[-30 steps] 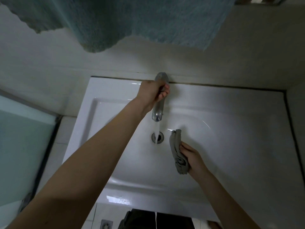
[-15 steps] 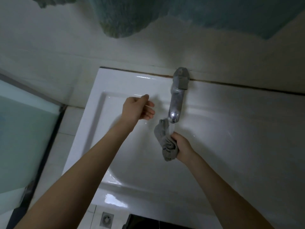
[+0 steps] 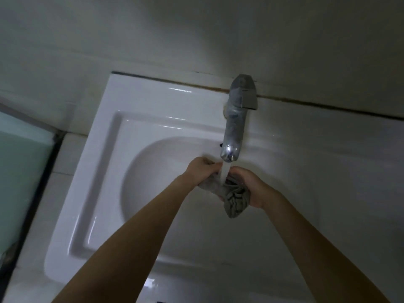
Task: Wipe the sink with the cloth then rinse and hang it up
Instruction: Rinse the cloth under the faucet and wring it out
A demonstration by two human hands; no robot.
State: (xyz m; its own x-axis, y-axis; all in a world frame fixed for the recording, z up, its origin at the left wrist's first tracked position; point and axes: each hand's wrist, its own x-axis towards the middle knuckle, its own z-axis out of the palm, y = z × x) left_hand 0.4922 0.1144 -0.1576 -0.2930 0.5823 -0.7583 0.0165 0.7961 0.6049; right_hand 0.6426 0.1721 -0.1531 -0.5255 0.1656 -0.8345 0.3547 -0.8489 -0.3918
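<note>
A bunched grey cloth (image 3: 235, 199) hangs over the bowl of the white sink (image 3: 102, 171), right under the spout of the metal tap (image 3: 235, 125). Water runs from the spout onto the cloth between my hands. My left hand (image 3: 200, 169) grips the cloth's left end. My right hand (image 3: 251, 182) is closed around its right side, with a crumpled tail drooping below the palm. The drain is hidden behind my hands and the cloth.
A pale wall (image 3: 196, 33) rises straight behind the sink. To the left stands a frosted green glass panel (image 3: 19, 182) in a dark frame, with pale floor tiles (image 3: 59, 160) between it and the sink.
My left hand left the tap handle and came down onto the cloth. My right hand carried the cloth from beside the drain up under the running water. The view shifted and the hanging blue towel left the frame.
</note>
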